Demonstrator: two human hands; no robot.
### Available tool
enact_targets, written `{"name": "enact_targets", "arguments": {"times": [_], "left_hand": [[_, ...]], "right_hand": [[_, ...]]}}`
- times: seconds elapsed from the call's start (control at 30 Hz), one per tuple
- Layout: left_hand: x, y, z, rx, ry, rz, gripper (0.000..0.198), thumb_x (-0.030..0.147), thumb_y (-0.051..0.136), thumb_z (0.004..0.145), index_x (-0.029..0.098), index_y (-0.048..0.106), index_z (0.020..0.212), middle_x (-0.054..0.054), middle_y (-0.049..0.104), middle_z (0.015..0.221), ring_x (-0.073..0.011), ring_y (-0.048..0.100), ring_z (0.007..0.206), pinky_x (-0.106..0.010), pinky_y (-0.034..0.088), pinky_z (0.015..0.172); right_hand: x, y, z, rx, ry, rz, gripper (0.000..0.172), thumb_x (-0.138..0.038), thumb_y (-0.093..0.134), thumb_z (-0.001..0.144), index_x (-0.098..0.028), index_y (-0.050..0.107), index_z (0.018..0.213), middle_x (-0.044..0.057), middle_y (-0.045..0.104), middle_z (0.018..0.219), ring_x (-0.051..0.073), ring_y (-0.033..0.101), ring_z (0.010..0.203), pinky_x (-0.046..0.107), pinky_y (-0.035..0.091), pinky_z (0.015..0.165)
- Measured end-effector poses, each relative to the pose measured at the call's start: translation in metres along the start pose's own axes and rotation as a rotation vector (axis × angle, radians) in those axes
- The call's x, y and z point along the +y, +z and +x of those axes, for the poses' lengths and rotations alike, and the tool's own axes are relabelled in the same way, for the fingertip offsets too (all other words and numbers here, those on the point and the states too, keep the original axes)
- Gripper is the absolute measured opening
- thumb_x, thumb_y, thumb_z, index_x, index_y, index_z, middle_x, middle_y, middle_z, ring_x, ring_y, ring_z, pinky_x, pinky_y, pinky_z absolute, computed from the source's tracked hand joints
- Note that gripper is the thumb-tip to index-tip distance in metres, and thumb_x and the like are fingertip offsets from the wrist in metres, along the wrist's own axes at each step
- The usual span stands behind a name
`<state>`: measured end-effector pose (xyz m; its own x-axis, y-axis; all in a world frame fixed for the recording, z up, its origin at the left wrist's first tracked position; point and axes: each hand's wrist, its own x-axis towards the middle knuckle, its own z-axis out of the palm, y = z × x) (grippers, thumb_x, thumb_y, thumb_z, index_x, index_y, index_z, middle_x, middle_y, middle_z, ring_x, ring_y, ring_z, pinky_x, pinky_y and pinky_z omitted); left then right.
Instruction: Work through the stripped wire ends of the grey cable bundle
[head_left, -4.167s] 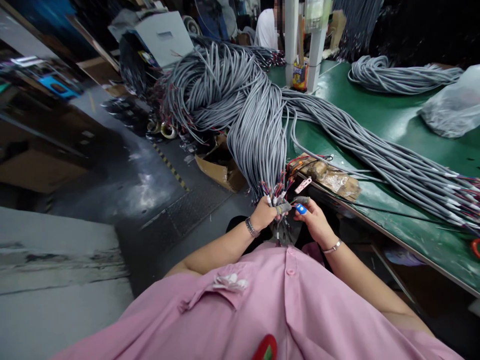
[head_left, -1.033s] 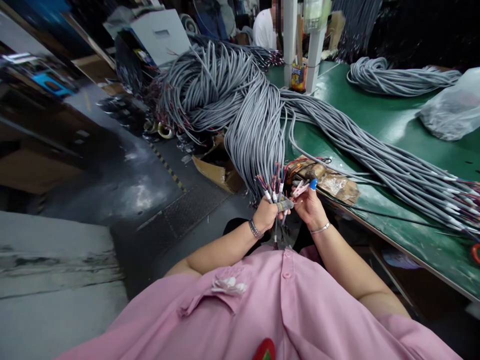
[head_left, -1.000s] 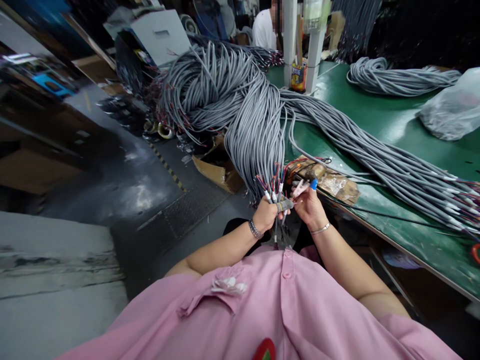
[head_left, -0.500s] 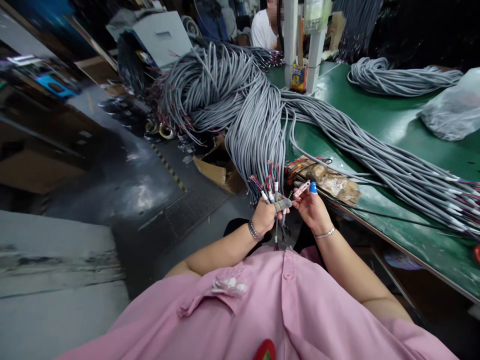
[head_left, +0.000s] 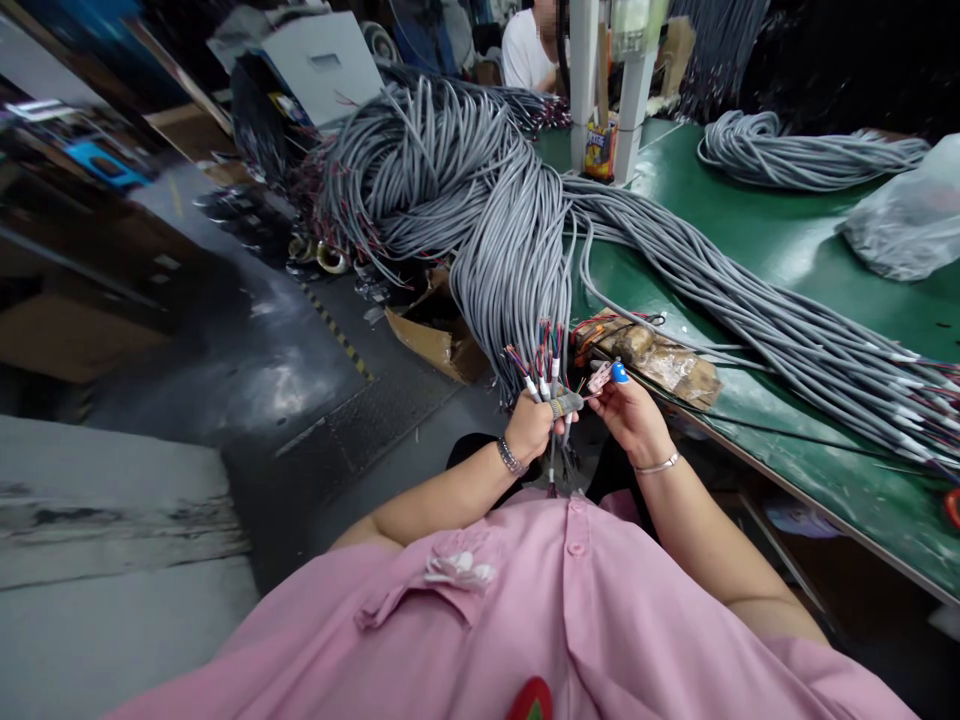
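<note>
My left hand [head_left: 527, 427] is closed around several grey cables whose stripped ends [head_left: 546, 352] fan upward in red, blue and green wires above white bands. A grey covering [head_left: 566, 404] sits on its thumb. Just to the right, my right hand [head_left: 631, 415] pinches a small pale pink tool [head_left: 599, 377] with holes in it; its exact kind is hard to make out. A blue finger cot [head_left: 619, 372] covers the right thumb. The tool is close to thin wires beside the left thumb; whether it touches them is unclear.
A big heap of grey cables [head_left: 420, 170] drapes over the table corner, and a long bundle [head_left: 720, 270] crosses the green table [head_left: 787, 235]. A taped wooden block [head_left: 660, 365] lies at the edge. An open carton [head_left: 424, 340] stands below. A person [head_left: 523, 50] is behind.
My right hand has turned slightly, so the pink tool now appears shorter and tilted differently, and the blue-covered thumb is a little further left. My left hand keeps its grip on the cables.
</note>
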<state>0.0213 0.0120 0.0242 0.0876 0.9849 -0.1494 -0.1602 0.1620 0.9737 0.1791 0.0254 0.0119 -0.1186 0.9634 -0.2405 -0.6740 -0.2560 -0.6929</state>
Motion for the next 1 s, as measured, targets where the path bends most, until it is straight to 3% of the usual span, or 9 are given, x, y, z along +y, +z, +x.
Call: {"name": "enact_targets", "arguments": {"times": [0.27,0.47,0.6,0.8,1.0], "left_hand": [[-0.002,0.000,0.000,-0.028,-0.013,0.019,0.032,0.039,0.077,0.064,0.011,0.063,0.059,-0.002,0.061,0.050,-0.0054,0.042,0.033,-0.020,0.030,0.034],[-0.002,-0.006,-0.004,-0.028,0.001,0.033,0.032,0.040,0.077,0.064,0.011,0.063,0.061,-0.001,0.060,0.050,-0.0055,0.042,0.033,-0.020,0.030,0.035],[-0.007,-0.013,-0.010,-0.074,0.025,0.106,0.033,0.041,0.076,0.067,0.011,0.065,0.062,-0.002,0.061,0.051,-0.0061,0.044,0.035,-0.021,0.033,0.037],[-0.014,-0.018,-0.012,-0.169,0.096,0.250,0.028,0.037,0.072,0.072,0.012,0.064,0.064,0.000,0.059,0.054,-0.0067,0.046,0.041,-0.021,0.037,0.044],[-0.014,-0.022,-0.007,-0.318,0.088,0.426,0.017,0.019,0.069,0.069,0.013,0.058,0.056,0.004,0.051,0.045,-0.0068,0.042,0.042,-0.020,0.034,0.044]], "right_hand": [[0.005,-0.001,0.002,-0.013,-0.026,-0.001,0.027,-0.045,0.075,0.074,-0.022,0.070,0.085,0.000,0.070,0.080,0.012,0.062,0.071,0.023,0.051,0.063],[0.003,-0.011,-0.003,-0.065,0.114,-0.131,0.047,-0.066,0.065,0.073,-0.020,0.068,0.085,0.004,0.070,0.084,0.014,0.061,0.069,0.025,0.052,0.060],[0.002,-0.015,-0.011,-0.141,0.148,-0.335,0.036,-0.052,0.075,0.071,-0.020,0.068,0.087,0.003,0.070,0.082,0.014,0.061,0.070,0.026,0.051,0.065],[0.015,-0.007,-0.019,-0.133,-0.138,-0.526,0.020,-0.037,0.077,0.072,-0.020,0.068,0.078,-0.002,0.064,0.071,0.012,0.055,0.064,0.026,0.046,0.067],[0.023,0.003,-0.029,-0.136,-0.518,-0.871,0.015,-0.036,0.069,0.081,-0.023,0.072,0.085,0.004,0.068,0.087,0.021,0.061,0.083,0.035,0.047,0.081]]}}
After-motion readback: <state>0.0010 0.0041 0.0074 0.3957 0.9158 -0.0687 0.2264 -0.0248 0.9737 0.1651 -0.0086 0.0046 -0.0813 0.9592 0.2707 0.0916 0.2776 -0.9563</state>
